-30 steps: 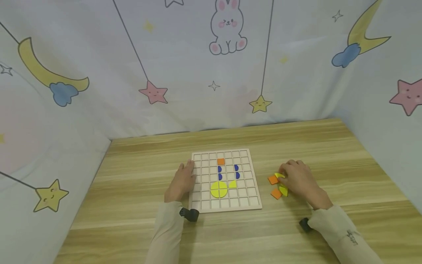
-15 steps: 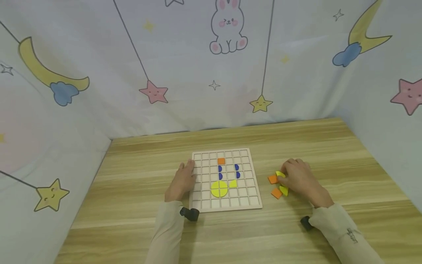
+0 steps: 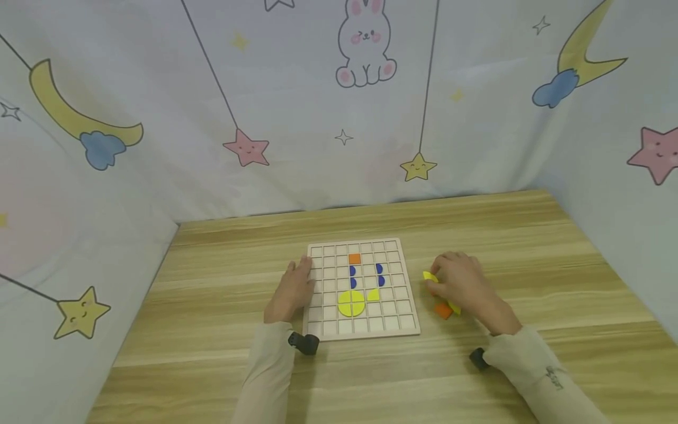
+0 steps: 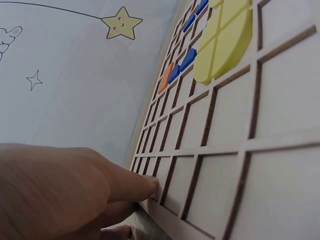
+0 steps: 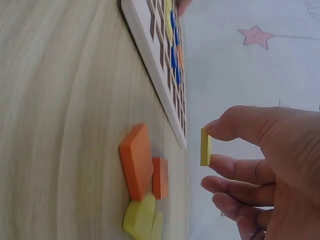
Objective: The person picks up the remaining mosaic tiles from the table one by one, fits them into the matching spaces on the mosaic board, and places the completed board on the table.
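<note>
A pale wooden grid board [image 3: 392,308] lies mid-table, bearing a yellow disc of quarter pieces [image 3: 352,303], a lone yellow quarter piece [image 3: 374,295], blue half-round pieces [image 3: 379,268] and an orange square [image 3: 354,258]. My left hand [image 3: 291,294] rests at the board's left edge; in the left wrist view a fingertip [image 4: 151,184] touches the rim. Right of the board, my right hand [image 3: 466,284] pinches a yellow quarter-circle piece [image 5: 205,147] between thumb and fingertip, raised over the table in the right wrist view. Its other fingers curl loosely below.
Two orange squares [image 5: 136,162] and yellow pieces [image 5: 140,217] lie loose on the wooden table [image 3: 212,277], close under the right hand. A printed cloth wall [image 3: 296,106] stands behind the table and along both sides.
My right hand has lifted a yellow piece from the loose pile and moved left with it, toward the board. The left hand and the board have stayed in place.
</note>
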The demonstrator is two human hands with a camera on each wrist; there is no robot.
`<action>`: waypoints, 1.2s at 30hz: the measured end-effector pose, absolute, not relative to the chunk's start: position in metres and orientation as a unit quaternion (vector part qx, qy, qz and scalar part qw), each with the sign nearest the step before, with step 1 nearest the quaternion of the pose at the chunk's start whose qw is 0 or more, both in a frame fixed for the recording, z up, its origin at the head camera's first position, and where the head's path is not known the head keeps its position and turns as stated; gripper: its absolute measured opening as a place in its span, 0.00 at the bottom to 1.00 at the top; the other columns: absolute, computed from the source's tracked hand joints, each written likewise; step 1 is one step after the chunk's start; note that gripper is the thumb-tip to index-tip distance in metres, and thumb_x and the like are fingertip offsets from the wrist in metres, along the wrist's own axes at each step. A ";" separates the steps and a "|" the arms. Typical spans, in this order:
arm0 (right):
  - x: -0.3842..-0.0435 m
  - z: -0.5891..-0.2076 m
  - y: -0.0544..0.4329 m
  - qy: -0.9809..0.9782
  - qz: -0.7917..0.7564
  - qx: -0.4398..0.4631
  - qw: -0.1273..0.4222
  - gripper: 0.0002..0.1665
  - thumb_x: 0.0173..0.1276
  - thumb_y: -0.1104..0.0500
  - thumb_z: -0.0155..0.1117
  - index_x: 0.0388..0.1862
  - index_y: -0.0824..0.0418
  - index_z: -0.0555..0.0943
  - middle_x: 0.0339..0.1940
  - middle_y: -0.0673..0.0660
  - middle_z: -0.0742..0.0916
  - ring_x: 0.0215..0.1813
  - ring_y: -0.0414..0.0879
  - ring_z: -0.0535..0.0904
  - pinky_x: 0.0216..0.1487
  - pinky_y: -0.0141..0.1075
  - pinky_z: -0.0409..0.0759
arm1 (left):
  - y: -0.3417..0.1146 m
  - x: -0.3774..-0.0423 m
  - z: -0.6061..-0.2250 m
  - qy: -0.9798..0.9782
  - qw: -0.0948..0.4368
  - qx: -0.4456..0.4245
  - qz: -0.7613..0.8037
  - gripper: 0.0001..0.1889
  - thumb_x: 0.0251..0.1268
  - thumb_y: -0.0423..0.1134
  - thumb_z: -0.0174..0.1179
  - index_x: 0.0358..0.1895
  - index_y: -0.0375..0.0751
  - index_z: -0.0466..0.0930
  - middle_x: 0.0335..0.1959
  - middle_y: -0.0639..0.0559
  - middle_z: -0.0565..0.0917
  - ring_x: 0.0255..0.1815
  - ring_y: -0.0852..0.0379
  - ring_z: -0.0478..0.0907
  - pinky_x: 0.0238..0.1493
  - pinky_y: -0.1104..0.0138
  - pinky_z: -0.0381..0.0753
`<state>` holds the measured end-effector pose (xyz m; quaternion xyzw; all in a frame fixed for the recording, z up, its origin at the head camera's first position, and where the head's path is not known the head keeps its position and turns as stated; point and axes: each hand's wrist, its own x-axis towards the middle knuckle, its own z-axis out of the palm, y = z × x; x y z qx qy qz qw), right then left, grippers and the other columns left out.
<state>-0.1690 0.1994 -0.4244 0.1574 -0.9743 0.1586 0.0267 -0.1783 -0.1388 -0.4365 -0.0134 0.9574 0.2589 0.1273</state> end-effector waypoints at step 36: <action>-0.158 -0.442 0.130 -0.958 0.150 0.241 0.037 0.12 0.60 0.51 0.69 0.32 0.58 0.80 0.36 0.51 0.80 0.41 0.48 0.72 0.45 0.40 0.72 | -0.140 -0.178 -0.435 0.960 0.123 0.003 0.253 0.29 0.74 0.36 0.44 0.75 0.36 0.49 0.78 0.43 0.49 0.78 0.38 0.42 0.77 0.47 0.46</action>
